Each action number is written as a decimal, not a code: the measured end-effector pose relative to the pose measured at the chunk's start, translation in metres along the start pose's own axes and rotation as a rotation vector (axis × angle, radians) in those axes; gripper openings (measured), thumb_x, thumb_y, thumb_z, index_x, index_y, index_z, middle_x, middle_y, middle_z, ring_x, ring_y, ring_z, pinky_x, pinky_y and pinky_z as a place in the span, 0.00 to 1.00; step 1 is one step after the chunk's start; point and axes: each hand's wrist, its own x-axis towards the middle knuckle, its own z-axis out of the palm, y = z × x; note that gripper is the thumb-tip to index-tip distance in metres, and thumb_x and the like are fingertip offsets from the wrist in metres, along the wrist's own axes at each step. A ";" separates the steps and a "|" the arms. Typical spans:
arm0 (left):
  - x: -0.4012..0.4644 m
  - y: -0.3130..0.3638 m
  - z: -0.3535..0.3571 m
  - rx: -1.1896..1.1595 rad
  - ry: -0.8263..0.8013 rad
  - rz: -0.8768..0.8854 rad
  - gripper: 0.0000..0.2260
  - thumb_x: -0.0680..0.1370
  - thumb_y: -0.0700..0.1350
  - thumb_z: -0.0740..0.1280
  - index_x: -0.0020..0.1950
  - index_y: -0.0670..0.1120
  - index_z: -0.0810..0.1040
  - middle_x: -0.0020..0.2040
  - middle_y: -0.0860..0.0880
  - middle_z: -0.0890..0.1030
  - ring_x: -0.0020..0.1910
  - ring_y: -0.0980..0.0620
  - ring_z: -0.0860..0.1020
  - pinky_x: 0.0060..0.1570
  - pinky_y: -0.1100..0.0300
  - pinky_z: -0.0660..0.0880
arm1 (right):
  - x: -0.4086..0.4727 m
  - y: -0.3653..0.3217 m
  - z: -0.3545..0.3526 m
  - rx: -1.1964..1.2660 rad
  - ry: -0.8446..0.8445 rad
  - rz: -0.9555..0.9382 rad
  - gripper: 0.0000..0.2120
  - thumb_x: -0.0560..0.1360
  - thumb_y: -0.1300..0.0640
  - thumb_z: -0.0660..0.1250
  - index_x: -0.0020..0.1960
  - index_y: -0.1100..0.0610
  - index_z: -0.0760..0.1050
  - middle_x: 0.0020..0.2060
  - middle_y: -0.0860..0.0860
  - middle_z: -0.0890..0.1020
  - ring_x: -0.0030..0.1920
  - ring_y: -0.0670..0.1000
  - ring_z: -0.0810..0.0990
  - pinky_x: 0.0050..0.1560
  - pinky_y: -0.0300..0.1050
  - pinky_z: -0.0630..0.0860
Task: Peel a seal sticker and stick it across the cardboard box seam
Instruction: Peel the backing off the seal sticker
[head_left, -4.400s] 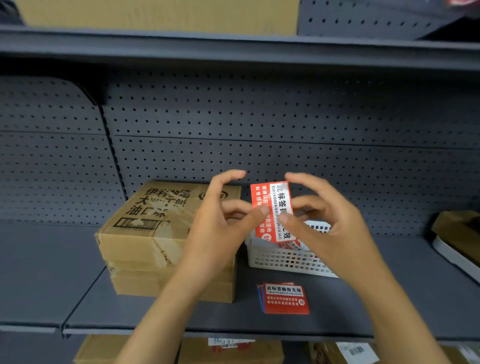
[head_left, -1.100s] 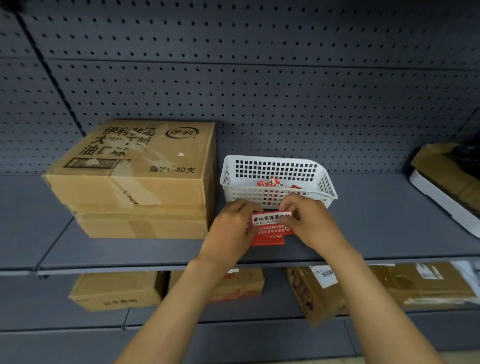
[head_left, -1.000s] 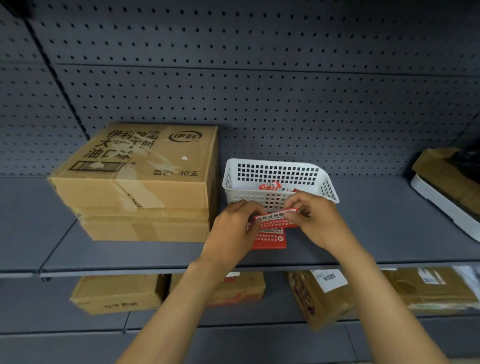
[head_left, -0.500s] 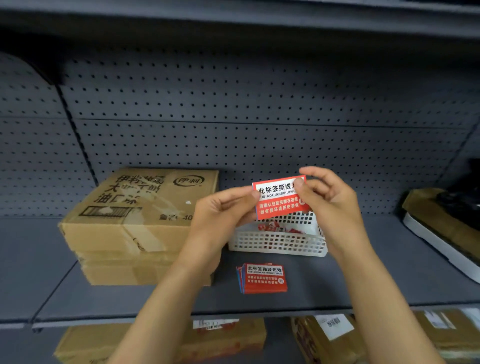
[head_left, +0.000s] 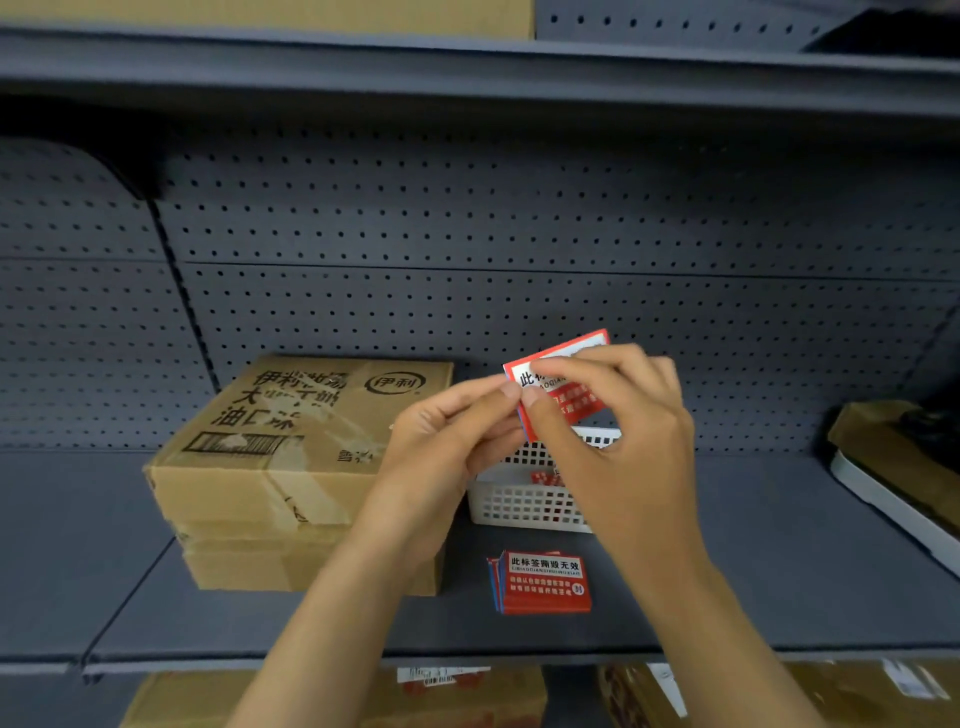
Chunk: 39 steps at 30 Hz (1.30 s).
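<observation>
Both hands hold one red and white seal sticker (head_left: 576, 402) up in front of the pegboard. My left hand (head_left: 457, 421) pinches its left edge. My right hand (head_left: 623, 415) covers much of its face, thumb and forefinger meeting at the same left corner. The sticker tilts up to the right. Whether its backing has come apart is hidden by the fingers. A taped cardboard box (head_left: 306, 441) with black print sits on the shelf to the left, stacked on another box. A small stack of the same stickers (head_left: 543, 582) lies on the shelf below my hands.
A white perforated basket (head_left: 519, 506) with red scraps stands behind the sticker stack. The grey shelf (head_left: 779, 571) carries a tilted white tray with brown cardboard (head_left: 893, 467) at the right. Another shelf hangs above, and more boxes (head_left: 467, 696) sit below.
I lifted one sticker off the stack and raised it in front of the pegboard. In the last half second my right fingers shifted across to its left corner, and the sticker tilted.
</observation>
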 end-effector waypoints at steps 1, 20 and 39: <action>0.000 0.001 0.000 -0.026 -0.021 -0.004 0.08 0.73 0.44 0.71 0.50 0.46 0.89 0.46 0.47 0.89 0.41 0.57 0.86 0.41 0.67 0.81 | 0.000 -0.001 0.000 0.013 -0.011 0.003 0.08 0.75 0.52 0.74 0.53 0.48 0.85 0.48 0.42 0.81 0.54 0.49 0.75 0.57 0.46 0.74; 0.003 0.012 -0.003 0.042 -0.091 0.062 0.10 0.70 0.47 0.72 0.48 0.47 0.88 0.44 0.43 0.89 0.43 0.53 0.88 0.40 0.66 0.82 | 0.005 0.006 -0.004 0.230 -0.127 0.025 0.08 0.78 0.53 0.70 0.54 0.48 0.85 0.48 0.39 0.86 0.55 0.48 0.81 0.55 0.41 0.76; 0.012 0.006 -0.011 0.271 -0.093 0.249 0.12 0.70 0.47 0.72 0.47 0.40 0.85 0.39 0.48 0.87 0.39 0.55 0.86 0.44 0.61 0.83 | 0.007 0.015 0.000 0.228 -0.170 0.008 0.08 0.76 0.50 0.71 0.53 0.47 0.85 0.45 0.37 0.86 0.51 0.46 0.83 0.51 0.36 0.77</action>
